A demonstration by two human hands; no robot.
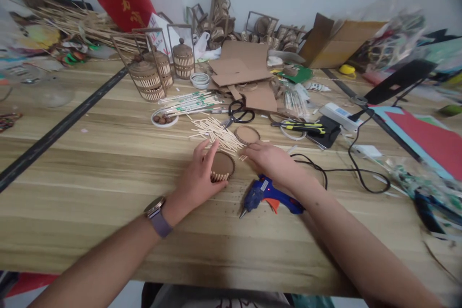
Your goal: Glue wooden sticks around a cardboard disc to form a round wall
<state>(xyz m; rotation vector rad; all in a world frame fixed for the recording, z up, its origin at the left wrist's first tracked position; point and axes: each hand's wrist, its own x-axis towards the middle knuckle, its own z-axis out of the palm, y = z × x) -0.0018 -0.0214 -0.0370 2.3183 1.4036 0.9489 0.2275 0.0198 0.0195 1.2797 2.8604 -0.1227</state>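
My left hand [197, 173] curls around the left side of a round cardboard base [224, 163], with the thumb at its near edge. A short row of small wooden sticks [220, 176] stands along the base's near rim. At the right end of a loose pile of wooden sticks [216, 132], my right hand [269, 159] has its fingers closed, with stick ends showing at the fingertips. Just beyond those fingers lies a second round cardboard base [247, 134]. Under my right forearm, a blue glue gun [265, 196] rests on its side, nozzle pointing toward me.
Black scissors [241, 112] and a yellow-black utility knife [303, 127] lie beyond the hands. A white dish [165, 118] holds brown pieces. Finished stick lanterns [146, 77] stand at the back left, near cardboard sheets [241, 65]. A black cable [339, 170] runs across the right side.
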